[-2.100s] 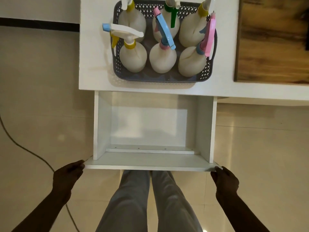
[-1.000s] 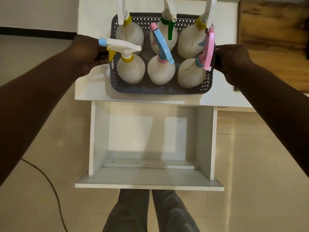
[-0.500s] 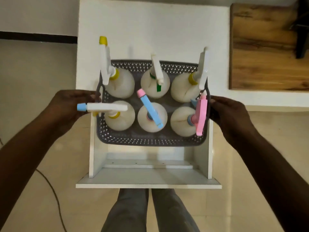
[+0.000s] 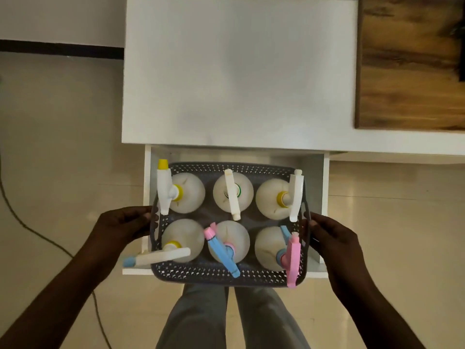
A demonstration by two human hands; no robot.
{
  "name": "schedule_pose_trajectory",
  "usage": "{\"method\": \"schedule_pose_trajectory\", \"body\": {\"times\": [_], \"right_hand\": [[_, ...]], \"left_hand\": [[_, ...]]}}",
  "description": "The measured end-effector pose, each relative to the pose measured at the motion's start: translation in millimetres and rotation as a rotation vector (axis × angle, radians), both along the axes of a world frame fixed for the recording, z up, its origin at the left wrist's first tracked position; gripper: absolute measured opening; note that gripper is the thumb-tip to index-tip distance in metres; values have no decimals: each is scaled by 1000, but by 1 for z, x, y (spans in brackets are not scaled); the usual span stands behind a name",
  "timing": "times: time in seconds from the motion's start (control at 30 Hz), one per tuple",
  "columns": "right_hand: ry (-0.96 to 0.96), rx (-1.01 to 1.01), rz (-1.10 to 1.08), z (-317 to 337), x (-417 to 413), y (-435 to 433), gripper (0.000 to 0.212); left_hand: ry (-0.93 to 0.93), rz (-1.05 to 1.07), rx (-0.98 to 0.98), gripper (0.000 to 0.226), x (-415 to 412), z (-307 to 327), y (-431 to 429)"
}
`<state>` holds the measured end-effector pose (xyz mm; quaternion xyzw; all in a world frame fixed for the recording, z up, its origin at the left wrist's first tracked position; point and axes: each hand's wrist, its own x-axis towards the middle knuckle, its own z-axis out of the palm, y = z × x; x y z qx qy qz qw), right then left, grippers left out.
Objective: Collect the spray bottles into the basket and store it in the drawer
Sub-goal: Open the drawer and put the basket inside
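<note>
Grey perforated plastic basket (image 4: 226, 274) sits mid-frame, lower centre, over the open white drawer (image 4: 324, 187); its near edge overhangs the drawer's front panel, so whether it rests on the drawer floor or is held above it can't be told. Left hand (image 4: 123, 226) clamps the basket's left rim, fingers curled onto the wall; right hand (image 4: 329, 238) does the same on the right rim. Both are closed on the basket, not spread. Six white spray bottles stand upright inside, two rows of three. Far row, left to right: yellow-nozzle bottle (image 4: 187, 195) with white trigger head pointing up-frame past the rim, green-collar bottle (image 4: 232, 192) with white head running down-frame, yellow-collar bottle (image 4: 274, 199) with white head along the right wall. Near row: blue-nozzle bottle (image 4: 183, 238) with white head sticking out left over the basket rim and drawer front, blue-head bottle (image 4: 227, 244) with pink nozzle, head lying diagonal, pink-head bottle (image 4: 270, 248) with pink head pointing down-frame past the near rim. Bottles in each row are just beside one another. White cabinet top (image 4: 239, 71) fills the upper centre, directly above the drawer in frame. Wooden surface (image 4: 407, 61) sits at upper right, touching the cabinet's right edge. Tiled floor (image 4: 55, 147) on both sides; dark cable (image 4: 37, 233) curves across it at left. Person's grey trouser legs (image 4: 226, 318) at bottom centre, under the drawer front.
</note>
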<state>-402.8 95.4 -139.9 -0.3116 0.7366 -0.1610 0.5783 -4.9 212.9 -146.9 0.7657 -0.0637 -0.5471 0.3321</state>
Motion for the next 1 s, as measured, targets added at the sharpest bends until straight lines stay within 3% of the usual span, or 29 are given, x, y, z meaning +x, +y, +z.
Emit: {"method": "schedule_pose_trajectory", "body": {"times": [0.5, 0.87, 1.0], "right_hand": [[150, 55, 18, -128, 15, -17, 25], [200, 122, 23, -193, 20, -33, 27], [209, 140, 52, -207, 19, -37, 28]], "left_hand": [[-81, -5, 105, 20, -20, -126, -35], [-86, -87, 169, 14, -19, -186, -56], [-76, -61, 228, 21, -22, -202, -55]]}}
